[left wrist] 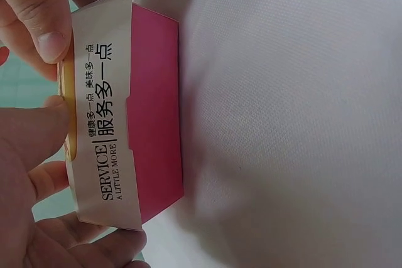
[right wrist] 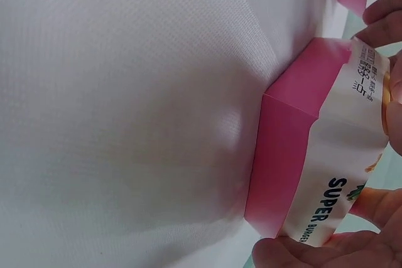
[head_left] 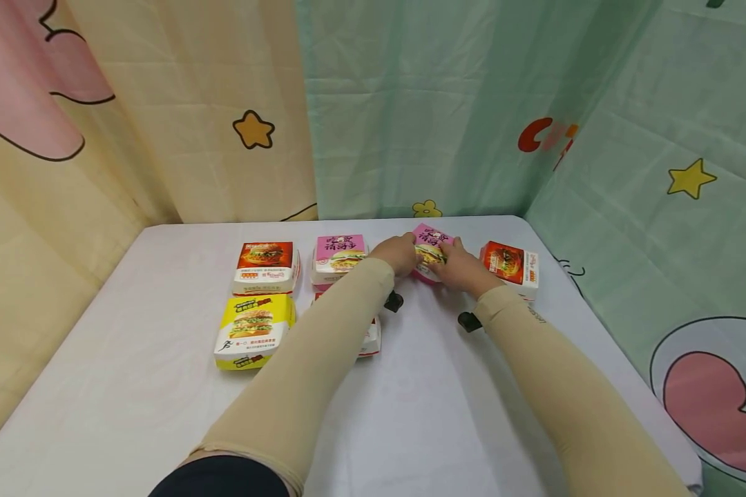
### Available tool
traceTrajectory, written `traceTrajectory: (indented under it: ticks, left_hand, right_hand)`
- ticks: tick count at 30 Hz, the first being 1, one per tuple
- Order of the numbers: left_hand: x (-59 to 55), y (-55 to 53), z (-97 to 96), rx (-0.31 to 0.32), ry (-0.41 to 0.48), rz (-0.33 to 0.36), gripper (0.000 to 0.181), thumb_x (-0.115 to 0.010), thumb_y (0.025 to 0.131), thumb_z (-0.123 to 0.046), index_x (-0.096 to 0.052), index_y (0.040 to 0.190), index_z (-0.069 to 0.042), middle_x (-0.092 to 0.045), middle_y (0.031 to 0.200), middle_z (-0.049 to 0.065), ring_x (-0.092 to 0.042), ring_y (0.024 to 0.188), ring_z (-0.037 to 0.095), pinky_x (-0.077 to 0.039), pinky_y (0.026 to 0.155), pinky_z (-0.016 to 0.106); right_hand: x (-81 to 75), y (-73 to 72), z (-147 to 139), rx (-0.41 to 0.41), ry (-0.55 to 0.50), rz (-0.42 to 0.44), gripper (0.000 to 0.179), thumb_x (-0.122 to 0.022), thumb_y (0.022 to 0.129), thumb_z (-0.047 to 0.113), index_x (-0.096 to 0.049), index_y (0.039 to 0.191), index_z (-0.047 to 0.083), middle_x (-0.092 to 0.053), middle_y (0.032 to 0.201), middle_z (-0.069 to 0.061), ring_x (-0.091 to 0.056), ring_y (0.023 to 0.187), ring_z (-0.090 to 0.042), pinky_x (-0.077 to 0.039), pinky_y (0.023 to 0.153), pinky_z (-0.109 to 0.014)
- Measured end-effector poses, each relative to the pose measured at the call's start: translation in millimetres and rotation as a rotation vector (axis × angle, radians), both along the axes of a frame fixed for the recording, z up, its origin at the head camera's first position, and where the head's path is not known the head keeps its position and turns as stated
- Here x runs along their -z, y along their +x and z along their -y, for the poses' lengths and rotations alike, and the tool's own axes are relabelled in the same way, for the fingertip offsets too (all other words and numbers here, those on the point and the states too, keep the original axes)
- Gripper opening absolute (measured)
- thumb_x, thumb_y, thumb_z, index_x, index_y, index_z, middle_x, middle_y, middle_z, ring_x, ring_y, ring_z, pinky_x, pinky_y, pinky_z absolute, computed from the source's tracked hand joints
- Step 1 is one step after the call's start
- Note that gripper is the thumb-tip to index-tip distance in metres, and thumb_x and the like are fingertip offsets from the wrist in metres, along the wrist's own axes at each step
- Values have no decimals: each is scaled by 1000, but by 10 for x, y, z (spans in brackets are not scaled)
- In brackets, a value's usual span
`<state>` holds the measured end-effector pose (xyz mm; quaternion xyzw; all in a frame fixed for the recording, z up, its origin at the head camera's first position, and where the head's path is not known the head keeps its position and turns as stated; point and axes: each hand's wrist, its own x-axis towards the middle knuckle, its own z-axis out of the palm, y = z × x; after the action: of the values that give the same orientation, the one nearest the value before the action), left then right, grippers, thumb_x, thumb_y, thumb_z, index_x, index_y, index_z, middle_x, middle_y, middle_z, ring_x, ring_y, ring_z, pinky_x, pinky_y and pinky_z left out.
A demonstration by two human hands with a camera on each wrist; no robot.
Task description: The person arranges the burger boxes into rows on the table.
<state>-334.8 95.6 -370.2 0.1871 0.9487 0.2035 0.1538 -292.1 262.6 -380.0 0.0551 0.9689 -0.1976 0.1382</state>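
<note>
One pink burger box (head_left: 430, 254) before me, gripped by left hand (head_left: 398, 255) at nine o'clock, right hand (head_left: 465, 269) at four; red-topped box (head_left: 511, 267) at three.

Box (head_left: 431, 252): burger carton, pink base, white lid sides printed "SERVICE A LITTLE MORE" and "SUPER BURGER", pink top panel with dark Chinese lettering above a burger picture. Lid closed; stands base down, turned slightly askew, near the far edge of the white table (head_left: 435, 393).
</note>
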Motion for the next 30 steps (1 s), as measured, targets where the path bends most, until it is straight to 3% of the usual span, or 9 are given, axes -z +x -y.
traceTrajectory:
  ticks: [30]
  left_hand:
    - [-17,72,18,-31,38,15,65,-57,108,-39,-35,164,-13,-52,159,14,-50,148,31,-41,123,48]
  right_hand:
    - [18,-41,-33,-7,-54,41,82,-56,108,43,-12,170,13,13,176,-22,-20,159,-52,-28,125,-65]
